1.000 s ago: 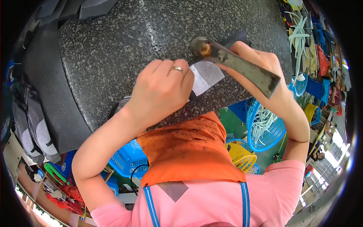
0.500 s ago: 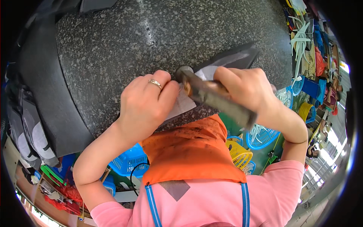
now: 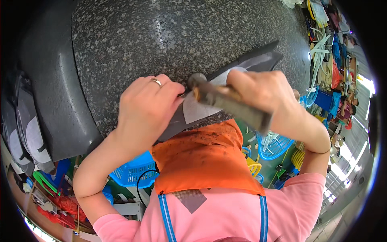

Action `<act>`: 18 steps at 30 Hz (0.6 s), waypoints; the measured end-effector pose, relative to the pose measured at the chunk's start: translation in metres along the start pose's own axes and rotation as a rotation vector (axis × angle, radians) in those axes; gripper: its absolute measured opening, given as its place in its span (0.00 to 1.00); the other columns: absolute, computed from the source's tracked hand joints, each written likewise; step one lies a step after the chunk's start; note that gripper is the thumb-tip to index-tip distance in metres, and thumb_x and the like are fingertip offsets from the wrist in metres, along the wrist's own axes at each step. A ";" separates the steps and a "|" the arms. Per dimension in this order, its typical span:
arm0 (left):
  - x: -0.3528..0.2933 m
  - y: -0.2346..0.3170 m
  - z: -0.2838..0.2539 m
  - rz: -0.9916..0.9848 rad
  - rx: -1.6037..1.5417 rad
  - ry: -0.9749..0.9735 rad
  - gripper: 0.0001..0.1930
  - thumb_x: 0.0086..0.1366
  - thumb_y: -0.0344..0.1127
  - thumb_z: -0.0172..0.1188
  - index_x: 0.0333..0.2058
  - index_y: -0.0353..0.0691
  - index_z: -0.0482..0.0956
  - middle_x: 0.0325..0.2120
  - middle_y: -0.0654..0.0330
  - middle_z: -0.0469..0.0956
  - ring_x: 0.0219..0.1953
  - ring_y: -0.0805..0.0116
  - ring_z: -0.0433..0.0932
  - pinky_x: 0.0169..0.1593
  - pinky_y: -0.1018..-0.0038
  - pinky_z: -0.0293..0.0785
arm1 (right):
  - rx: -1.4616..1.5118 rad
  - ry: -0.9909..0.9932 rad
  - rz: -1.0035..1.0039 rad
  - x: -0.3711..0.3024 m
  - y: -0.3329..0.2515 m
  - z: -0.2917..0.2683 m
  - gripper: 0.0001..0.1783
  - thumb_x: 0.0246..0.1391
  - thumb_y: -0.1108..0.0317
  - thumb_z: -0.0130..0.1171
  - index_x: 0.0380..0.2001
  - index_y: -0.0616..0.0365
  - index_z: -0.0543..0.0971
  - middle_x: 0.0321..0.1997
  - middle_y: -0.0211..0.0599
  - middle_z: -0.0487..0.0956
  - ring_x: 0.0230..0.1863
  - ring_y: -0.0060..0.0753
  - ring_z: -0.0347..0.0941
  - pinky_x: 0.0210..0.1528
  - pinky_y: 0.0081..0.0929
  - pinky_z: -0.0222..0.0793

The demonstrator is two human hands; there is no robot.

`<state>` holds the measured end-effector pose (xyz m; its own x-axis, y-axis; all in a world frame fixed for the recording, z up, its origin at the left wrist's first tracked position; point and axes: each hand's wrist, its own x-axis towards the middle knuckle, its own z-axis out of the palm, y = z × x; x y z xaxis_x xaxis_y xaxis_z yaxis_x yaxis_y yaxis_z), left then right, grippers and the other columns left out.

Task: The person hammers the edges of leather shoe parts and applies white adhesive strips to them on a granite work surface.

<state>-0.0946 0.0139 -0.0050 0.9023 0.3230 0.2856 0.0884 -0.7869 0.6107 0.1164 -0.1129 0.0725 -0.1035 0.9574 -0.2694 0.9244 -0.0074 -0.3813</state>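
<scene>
A hammer point(image 3: 238, 107) is in my right hand point(image 3: 268, 92), its fingers wrapped round the wooden handle. The long metal head slants across in front of the hand, its round face just above the stone slab point(image 3: 193, 36). Under it lies a thin dark piece of leather-like material point(image 3: 264, 60), with a whitish backing patch point(image 3: 197, 112) on part of it. My left hand point(image 3: 147, 105) pinches the edge of this piece left of the hammer face. The fingertips are partly hidden, and the hammer and right hand cover the middle of the piece.
A black sheet point(image 3: 52, 80) covers the slab's left side, with similar dark pieces point(image 3: 34, 131) beside it. Blue baskets point(image 3: 135, 171) stand below the slab, along with a yellow basket point(image 3: 254, 166). Pale strips point(image 3: 319, 52) hang at the right. An orange apron point(image 3: 201, 161) touches the near edge.
My left hand has shifted left and a little up, and more of the whitish patch shows beside it. The hammer stays in my right hand near the same spot. The view has shifted slightly.
</scene>
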 end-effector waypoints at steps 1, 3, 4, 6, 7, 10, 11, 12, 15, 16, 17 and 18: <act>-0.004 -0.002 0.000 -0.004 0.002 0.005 0.06 0.50 0.29 0.63 0.29 0.41 0.77 0.26 0.64 0.72 0.26 0.66 0.73 0.30 0.70 0.67 | 0.061 0.022 -0.001 0.002 0.002 0.000 0.14 0.54 0.58 0.62 0.31 0.56 0.71 0.18 0.38 0.76 0.19 0.45 0.77 0.19 0.39 0.70; -0.012 -0.003 -0.001 0.129 0.066 0.001 0.06 0.50 0.29 0.62 0.29 0.42 0.77 0.26 0.64 0.72 0.27 0.66 0.74 0.31 0.70 0.68 | 0.167 0.039 0.043 0.001 -0.007 0.001 0.15 0.54 0.59 0.62 0.30 0.58 0.70 0.17 0.39 0.76 0.19 0.47 0.76 0.18 0.39 0.70; -0.014 -0.003 -0.002 0.125 0.070 0.002 0.06 0.50 0.29 0.62 0.29 0.42 0.77 0.26 0.64 0.72 0.27 0.66 0.74 0.31 0.70 0.68 | 0.051 0.021 -0.008 0.001 -0.012 0.007 0.14 0.53 0.60 0.62 0.30 0.57 0.70 0.17 0.39 0.76 0.19 0.47 0.76 0.18 0.40 0.70; -0.022 -0.004 -0.006 0.052 0.025 0.015 0.06 0.49 0.29 0.61 0.29 0.42 0.77 0.26 0.64 0.72 0.28 0.65 0.74 0.31 0.69 0.68 | -0.072 0.015 -0.064 0.002 -0.022 0.012 0.13 0.52 0.60 0.62 0.30 0.56 0.71 0.18 0.38 0.76 0.18 0.44 0.77 0.19 0.41 0.71; -0.025 -0.005 -0.008 0.046 0.030 0.013 0.06 0.49 0.29 0.61 0.29 0.42 0.77 0.26 0.64 0.72 0.28 0.65 0.74 0.31 0.69 0.68 | -0.067 0.015 -0.071 0.004 -0.022 0.010 0.13 0.52 0.60 0.62 0.30 0.56 0.71 0.18 0.38 0.76 0.18 0.44 0.77 0.19 0.41 0.71; -0.026 -0.003 -0.012 0.113 0.066 0.022 0.06 0.49 0.29 0.61 0.28 0.42 0.78 0.26 0.64 0.72 0.28 0.65 0.74 0.31 0.69 0.69 | -0.053 0.101 -0.150 0.012 -0.023 0.006 0.13 0.52 0.60 0.62 0.29 0.56 0.71 0.17 0.36 0.75 0.17 0.41 0.77 0.17 0.38 0.70; -0.029 -0.003 -0.013 0.117 0.097 0.035 0.06 0.49 0.30 0.61 0.28 0.42 0.78 0.26 0.64 0.73 0.28 0.64 0.75 0.32 0.68 0.70 | -0.048 0.100 -0.158 0.010 -0.027 0.011 0.13 0.52 0.60 0.62 0.29 0.56 0.71 0.17 0.36 0.75 0.17 0.41 0.77 0.17 0.38 0.70; -0.033 -0.003 -0.015 0.122 0.129 0.048 0.05 0.49 0.30 0.61 0.28 0.42 0.78 0.26 0.63 0.73 0.28 0.64 0.75 0.32 0.68 0.70 | -0.061 0.042 -0.123 0.008 -0.031 0.015 0.13 0.52 0.61 0.64 0.30 0.56 0.72 0.19 0.36 0.73 0.19 0.43 0.75 0.19 0.39 0.69; -0.043 -0.010 -0.032 -0.055 -0.026 -0.070 0.10 0.45 0.25 0.63 0.30 0.37 0.80 0.31 0.59 0.78 0.33 0.58 0.78 0.35 0.65 0.75 | -0.202 -0.047 -0.104 0.015 -0.031 0.019 0.13 0.52 0.62 0.66 0.29 0.55 0.73 0.20 0.34 0.70 0.19 0.41 0.72 0.19 0.37 0.66; -0.047 -0.006 -0.028 0.023 0.067 -0.053 0.12 0.45 0.24 0.64 0.32 0.39 0.81 0.31 0.58 0.78 0.33 0.57 0.79 0.35 0.65 0.75 | -0.146 0.011 -0.125 0.016 -0.031 0.020 0.14 0.54 0.59 0.63 0.28 0.55 0.70 0.18 0.35 0.72 0.18 0.41 0.74 0.17 0.37 0.68; -0.050 -0.004 -0.029 0.020 0.073 -0.053 0.12 0.45 0.24 0.64 0.32 0.39 0.81 0.31 0.58 0.78 0.33 0.57 0.79 0.35 0.65 0.75 | -0.089 0.071 -0.149 0.017 -0.033 0.021 0.15 0.55 0.57 0.60 0.27 0.55 0.68 0.16 0.36 0.74 0.17 0.41 0.76 0.16 0.37 0.69; -0.053 -0.004 -0.030 0.014 0.115 -0.016 0.12 0.46 0.24 0.65 0.33 0.39 0.81 0.32 0.58 0.78 0.33 0.57 0.78 0.35 0.65 0.75 | -0.093 0.067 -0.205 0.018 -0.034 0.028 0.16 0.55 0.56 0.60 0.27 0.55 0.68 0.16 0.36 0.74 0.17 0.42 0.75 0.17 0.37 0.69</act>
<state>-0.1553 0.0157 0.0002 0.9104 0.3035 0.2812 0.1226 -0.8469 0.5174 0.0728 -0.1038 0.0557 -0.2712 0.9531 -0.1341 0.9167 0.2133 -0.3379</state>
